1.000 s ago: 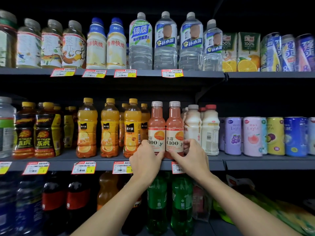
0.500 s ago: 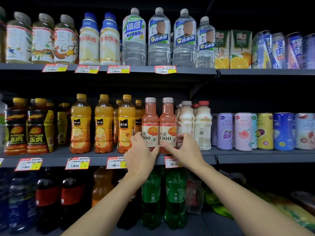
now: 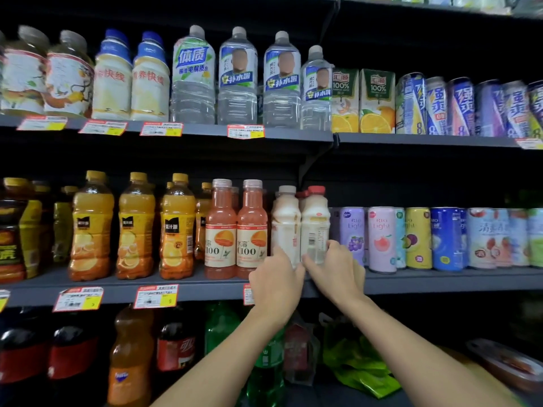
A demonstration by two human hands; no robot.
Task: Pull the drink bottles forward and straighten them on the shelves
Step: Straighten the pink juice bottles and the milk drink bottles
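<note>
- Grips white-cap bottle (image 3: 284, 227) low down with left hand (image 3: 276, 284), fingers curled round its base.
- Grips red-cap bottle (image 3: 315, 227) low down with right hand (image 3: 338, 271), thumb on its right side.
- Both bottles upright, touching, near front edge of middle shelf (image 3: 205, 289).
- Tight sideways: pink bottles (image 3: 236, 230) just beside on left, purple can (image 3: 351, 236) just beside on right.
- Open room above caps up to top shelf (image 3: 293, 135); open in front of shelf edge too.
- Middle front row: two white, two pink, three orange juice bottles (image 3: 135, 230), more behind.
- Top shelf: four clear water bottles (image 3: 238, 80), two blue-cap bottles (image 3: 130, 80), two juice cartons (image 3: 361, 101).
</note>
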